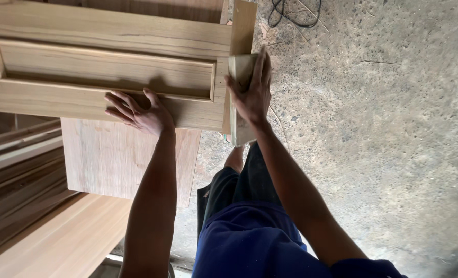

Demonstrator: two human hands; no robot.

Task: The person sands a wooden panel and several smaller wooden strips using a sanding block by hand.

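Note:
A wooden door panel (85, 36) with a recessed rectangular field lies flat in front of me. My left hand (139, 113) rests palm down on its near rail, fingers spread. My right hand (252, 90) grips a small wooden block (239, 72) and presses it against the panel's right side edge (228, 110). Whether anything is wrapped around the block is hidden by my fingers.
A plywood sheet (110, 164) lies under the panel, over more light boards (59, 242). Stacked dark planks (18, 175) sit at the left. A rough concrete floor (383, 128) spreads to the right, with a black cable (295, 15) at the top. My legs stand below.

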